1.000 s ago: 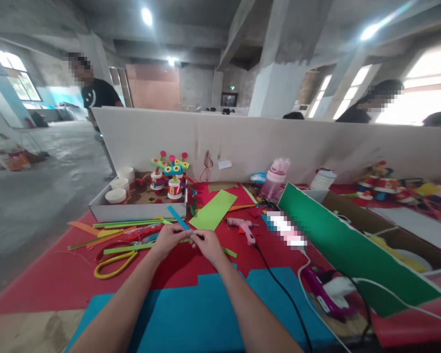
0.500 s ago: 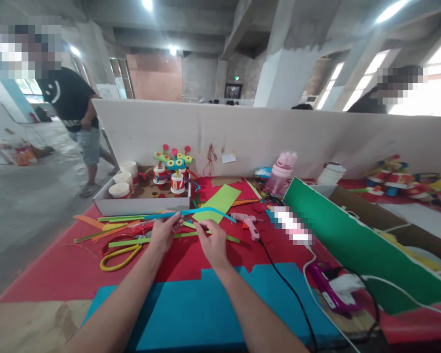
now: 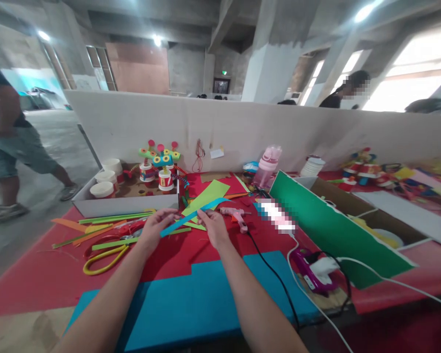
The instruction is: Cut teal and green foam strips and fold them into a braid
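Note:
A narrow blue paper strip (image 3: 182, 223) slants across the space between my hands. The thumb and fingers of my right hand (image 3: 213, 226) pinch it near its middle. Its near end lies against my left hand (image 3: 155, 229), whose fingers are stretched out and loosely curved above the strip, not closed round it. Under the strip is a light green paper sheet (image 3: 209, 193). Red-and-yellow scissors (image 3: 108, 260) and several green and orange strips lie left of my left hand. A pink glue gun (image 3: 236, 215) rests just right of my right hand.
A box (image 3: 132, 206) with paper cups and cup figures stands at the back left. Blue board (image 3: 176, 304) lies in front. A purple power strip (image 3: 312, 274) with cables and a green-sided box (image 3: 327, 225) are to the right. A person (image 3: 7, 122) stands at left.
My right hand has taken hold of the blue strip, and my left hand's pinch has loosened. The strip now slants down toward my left hand. The view has turned right; the person at left has moved closer.

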